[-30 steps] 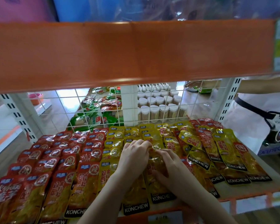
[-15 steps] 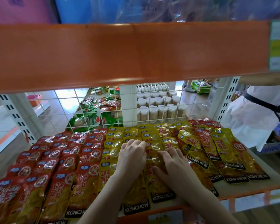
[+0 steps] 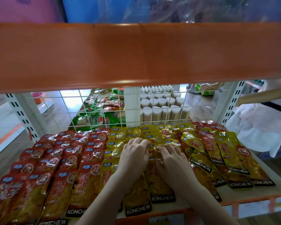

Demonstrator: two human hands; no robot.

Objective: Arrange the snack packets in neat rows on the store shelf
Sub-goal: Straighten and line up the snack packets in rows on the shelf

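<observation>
Left hand point(image 3: 133, 153) and right hand point(image 3: 172, 161), both curled onto yellow packets point(image 3: 154, 181) mid-shelf. Red packets point(image 3: 58, 159) tight to the left; bare shelf point(image 3: 269, 174) at the right edge.

Just the one camera here, head-mounted, wide-angle, looking forward and down into a store shelf point(image 3: 258, 176) from close up. The orange shelf point(image 3: 136, 54) above cuts across the upper half of the frame, so you peek under it. Both forearms come in from the bottom centre, and the wire back panel point(image 3: 104, 109) sits mid-frame.
</observation>
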